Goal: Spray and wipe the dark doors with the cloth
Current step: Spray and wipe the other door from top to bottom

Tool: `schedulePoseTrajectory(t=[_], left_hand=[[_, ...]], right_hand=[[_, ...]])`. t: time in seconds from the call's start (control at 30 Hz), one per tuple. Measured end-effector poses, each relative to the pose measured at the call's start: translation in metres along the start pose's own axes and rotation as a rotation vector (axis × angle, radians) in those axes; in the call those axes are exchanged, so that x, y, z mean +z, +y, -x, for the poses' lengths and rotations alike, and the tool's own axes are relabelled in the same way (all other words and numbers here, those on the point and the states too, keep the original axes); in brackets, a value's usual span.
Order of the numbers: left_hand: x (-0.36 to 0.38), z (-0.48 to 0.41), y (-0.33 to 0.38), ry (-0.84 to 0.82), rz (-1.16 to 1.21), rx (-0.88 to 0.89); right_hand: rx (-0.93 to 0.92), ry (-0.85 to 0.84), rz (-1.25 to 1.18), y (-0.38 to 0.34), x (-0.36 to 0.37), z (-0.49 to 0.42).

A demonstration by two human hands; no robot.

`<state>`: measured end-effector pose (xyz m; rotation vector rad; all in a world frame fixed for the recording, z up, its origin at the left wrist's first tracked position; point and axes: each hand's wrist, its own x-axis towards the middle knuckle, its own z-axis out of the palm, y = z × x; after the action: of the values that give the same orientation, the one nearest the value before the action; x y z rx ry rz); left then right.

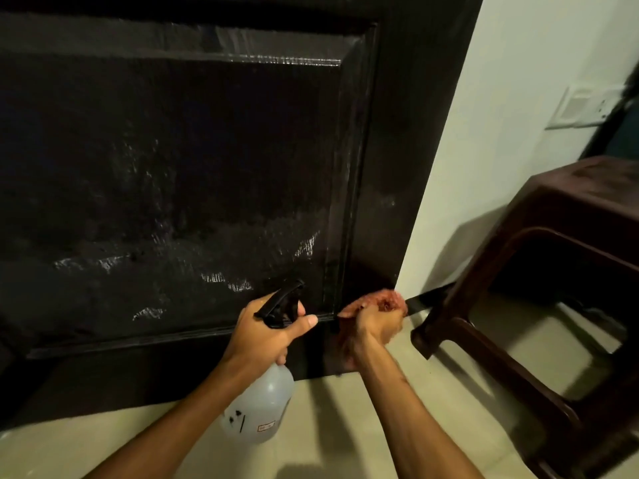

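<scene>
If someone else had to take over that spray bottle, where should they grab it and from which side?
Probably the narrow neck just under the black trigger head, where the left hand now grips the spray bottle. Come from the side facing away from the door, since the nozzle points at it and the wide clear body hangs below.

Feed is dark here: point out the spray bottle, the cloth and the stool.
spray bottle (257,406), head view, translucent body
cloth (387,300), head view, bunched reddish part above the right hand
stool (584,188), head view, seat top

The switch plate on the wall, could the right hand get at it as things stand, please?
Probably not: the right hand grips the cloth low at the door, and the switch plate sits high beyond the stool.
</scene>
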<state>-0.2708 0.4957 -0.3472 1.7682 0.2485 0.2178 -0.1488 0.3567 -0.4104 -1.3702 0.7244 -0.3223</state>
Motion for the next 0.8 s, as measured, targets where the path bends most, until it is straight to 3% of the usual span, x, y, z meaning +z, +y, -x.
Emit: schedulePoseTrajectory(t=[0.13, 0.2, 0.27, 0.37, 0.4, 0.47, 0.53, 0.6, 0.67, 0.73, 0.8], left_hand=[[-0.009, -0.004, -0.001, 0.016, 0.007, -0.012], [-0.009, 0.000, -0.005, 0.005, 0.007, -0.038], [-0.008, 0.004, -0.001, -0.011, -0.008, -0.048], [-0.019, 0.002, 0.016, -0.004, -0.050, -0.012], [-0.025, 0.000, 0.021, 0.011, -0.046, 0.000], [-0.040, -0.002, 0.030, 0.045, -0.029, 0.020], [-0.050, 0.002, 0.036, 0.059, -0.019, 0.023], [-0.058, 0.009, 0.037, 0.068, -0.009, 0.012], [-0.066, 0.018, 0.037, 0.101, 0.008, -0.011], [-0.073, 0.024, 0.038, 0.128, 0.028, -0.028], [-0.077, 0.026, 0.042, 0.139, 0.044, -0.041]], right_hand=[[-0.721, -0.184, 0.080, -0.046, 0.009, 0.041], [-0.869, -0.225, 0.081, -0.044, 0.008, 0.046], [-0.688, -0.155, 0.042, -0.025, 0.007, 0.037], [-0.171, -0.037, 0.063, -0.005, 0.006, 0.042], [-0.087, -0.041, 0.069, -0.008, 0.011, 0.050], [-0.206, -0.109, -0.005, -0.026, 0.023, 0.070], [-0.518, -0.235, -0.042, -0.045, 0.029, 0.092], [-0.842, -0.386, 0.076, -0.051, 0.034, 0.107], [-1.015, -0.453, 0.214, -0.035, 0.035, 0.108], [-0.930, -0.355, 0.272, -0.015, 0.030, 0.100], [-0.555, -0.248, 0.136, -0.009, 0.028, 0.091]])
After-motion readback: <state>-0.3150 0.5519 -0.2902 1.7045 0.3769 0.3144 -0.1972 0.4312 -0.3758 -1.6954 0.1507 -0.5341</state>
